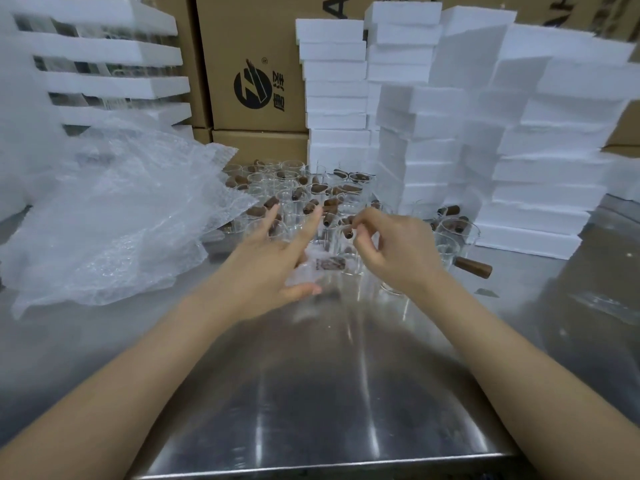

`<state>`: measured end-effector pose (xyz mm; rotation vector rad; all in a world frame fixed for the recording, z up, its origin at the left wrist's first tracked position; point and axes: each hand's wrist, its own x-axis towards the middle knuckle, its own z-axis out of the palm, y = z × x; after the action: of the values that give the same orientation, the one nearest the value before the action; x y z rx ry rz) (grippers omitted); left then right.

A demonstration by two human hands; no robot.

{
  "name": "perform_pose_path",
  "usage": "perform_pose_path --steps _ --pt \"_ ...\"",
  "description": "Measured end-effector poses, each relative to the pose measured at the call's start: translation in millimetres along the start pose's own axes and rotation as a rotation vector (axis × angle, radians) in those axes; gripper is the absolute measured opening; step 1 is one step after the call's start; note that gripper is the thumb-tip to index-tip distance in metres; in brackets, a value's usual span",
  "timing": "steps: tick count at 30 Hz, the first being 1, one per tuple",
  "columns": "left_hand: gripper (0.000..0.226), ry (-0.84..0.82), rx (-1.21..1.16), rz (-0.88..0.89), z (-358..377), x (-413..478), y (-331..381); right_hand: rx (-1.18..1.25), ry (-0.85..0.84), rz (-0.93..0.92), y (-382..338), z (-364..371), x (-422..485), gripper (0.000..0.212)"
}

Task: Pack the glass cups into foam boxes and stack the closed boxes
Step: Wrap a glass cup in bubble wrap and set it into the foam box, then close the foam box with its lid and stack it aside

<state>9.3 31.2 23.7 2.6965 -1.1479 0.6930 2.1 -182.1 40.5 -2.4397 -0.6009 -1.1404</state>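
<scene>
Both of my bare arms reached out over the steel table (pixel 329 393) toward the crowd of glass cups (pixel 294 188), which stood upright in the middle distance, each with a stubby wooden handle jutting from its side. My left hand (pixel 277 261) was spread wide, fingers straight and apart, holding nothing. It hovered at the near-left edge of the cluster, its palm turned toward the closest cup (pixel 341 252).

My right hand (pixel 391 251) was loosely curled, thumb and forefinger drawn together just beside one wooden handle (pixel 348 231). Whether they had hold of it could not be told through the blur.

The closest cup lay between my two hands, slightly far of my left thumb and to the left of my right knuckles. The right hand seemed the nearer to its handle, which appeared to point back toward me, so a pinch along that axis looked the likely lift, with the open left hand ready to cradle the glass wall.

Closed foam boxes (pixel 540 195) rose in white stacks at the far right, well apart from my hands. Crumpled bubble wrap (pixel 114 220) lay heaped on the left, and cardboard cartons (pixel 256 109) lined the back.
</scene>
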Motion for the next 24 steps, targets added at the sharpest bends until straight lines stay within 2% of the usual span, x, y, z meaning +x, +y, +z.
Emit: perform_pose_path --steps 4,7,11,14,16,19,21,24 --pt "0.102 -0.133 0.026 -0.015 14.1 7.9 0.7 0.039 0.140 0.055 13.2 -9.4 4.7 0.017" --pt "0.091 -0.179 0.033 -0.014 18.6 17.2 2.4 0.124 0.284 0.114 17.7 -18.2 22.9 0.023" --pt "0.081 -0.158 0.048 -0.036 16.4 19.7 6.7 0.076 0.294 0.229 42.5 -25.7 61.7 0.031" --pt "0.082 -0.142 0.060 -0.053 13.6 16.8 12.9 -0.317 0.173 0.242 81.2 -33.5 97.5 0.066" --pt "0.081 -0.140 0.062 -0.055 13.2 15.3 15.8 -0.589 -0.005 0.224 105.3 -41.1 121.4 0.089" --pt "0.079 -0.125 0.033 -0.050 11.8 15.9 15.1 -0.846 -0.279 0.219 135.9 -46.3 150.5 0.116" --pt "0.078 -0.118 0.030 -0.045 10.9 15.9 14.2 -0.903 -0.358 0.219 147.3 -44.2 163.1 0.122" --pt "0.076 -0.112 0.072 -0.036 11.9 15.6 11.8 -0.833 -0.361 0.250 155.8 -38.7 173.1 0.118"
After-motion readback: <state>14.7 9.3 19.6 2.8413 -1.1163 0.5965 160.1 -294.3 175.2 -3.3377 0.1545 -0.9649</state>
